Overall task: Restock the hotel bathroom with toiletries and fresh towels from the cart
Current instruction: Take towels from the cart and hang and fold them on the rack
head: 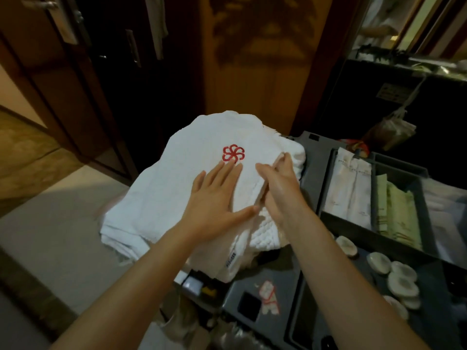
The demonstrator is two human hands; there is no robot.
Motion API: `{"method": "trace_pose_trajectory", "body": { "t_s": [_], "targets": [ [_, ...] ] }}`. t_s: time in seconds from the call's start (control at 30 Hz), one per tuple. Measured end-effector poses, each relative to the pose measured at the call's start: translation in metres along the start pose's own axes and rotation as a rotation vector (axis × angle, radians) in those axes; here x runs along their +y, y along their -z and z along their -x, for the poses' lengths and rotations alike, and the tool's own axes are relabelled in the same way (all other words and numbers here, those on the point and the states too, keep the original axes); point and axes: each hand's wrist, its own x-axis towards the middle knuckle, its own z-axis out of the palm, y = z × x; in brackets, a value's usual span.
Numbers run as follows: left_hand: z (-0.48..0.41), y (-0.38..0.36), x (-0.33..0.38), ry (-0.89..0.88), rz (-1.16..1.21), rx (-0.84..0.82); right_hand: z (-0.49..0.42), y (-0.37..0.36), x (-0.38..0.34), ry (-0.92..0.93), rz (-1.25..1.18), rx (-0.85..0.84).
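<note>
Head view only. Standing at the housekeeping cart (313,178), with no bathroom in sight. Pressing the left hand (214,198) flat, fingers straight and spread, on the top towel (177,178), just below its red flower emblem (233,154). Pinching the right edge of that same towel with the right hand (280,190), fingers closed on the fold. Resting on the cart's left end and overhanging toward the floor: the towel stack (121,231), with a waffle-weave towel (262,233) showing under the smooth one.

Judged early in the job: apparently squaring or gathering towels for lifting, with nothing carried off as far as can be seen. Towels still on the cart, toiletries still in the grey tray (353,229). Left to do, by this reckoning: lifting the towels, picking out toiletries, carrying everything into the bathroom and setting it out.

Counting:
- Two hands and one emblem.
- One top towel and one waffle-weave towel, plus several more layers beneath, too bunched to number.
- Two filled tray compartments, with white packets (351,190) on the left and green packets (396,213) just beside them on the right. Neither countable.
- At least six round white discs (401,281) on the cart top near the tray, overlapping, nature unclear.
- One brown bag (389,132) hanging beyond the cart.
- One dark wooden door (75,97) at left.
</note>
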Motion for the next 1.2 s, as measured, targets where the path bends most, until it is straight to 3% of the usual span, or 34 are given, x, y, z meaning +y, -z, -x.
{"method": "trace_pose_trajectory", "body": {
  "t_s": [0.1,0.23,0.5,0.63,0.83,1.0,1.2],
  "targets": [
    [0.020,-0.001,0.006,0.038,0.061,0.007,0.011,0.002,0.011,-0.051,0.097,-0.087],
    [0.049,-0.012,0.013,0.090,0.124,0.067,0.022,0.011,0.018,0.065,0.314,-0.107],
    [0.099,-0.032,0.032,0.258,0.331,0.258,0.049,0.025,0.021,0.068,0.464,-0.236],
    [0.111,-0.040,0.038,0.354,0.273,0.341,0.068,0.025,0.024,0.030,0.595,-0.450],
    [0.105,-0.035,0.051,0.439,0.148,0.414,0.072,0.039,0.023,-0.009,0.572,-0.485],
    [0.106,-0.023,0.050,0.400,0.053,0.393,0.066,0.041,0.023,-0.080,0.431,-0.460],
    [0.110,-0.012,0.059,0.155,-0.131,0.503,0.060,0.037,0.030,-0.041,0.437,-0.417]
  ]
}}
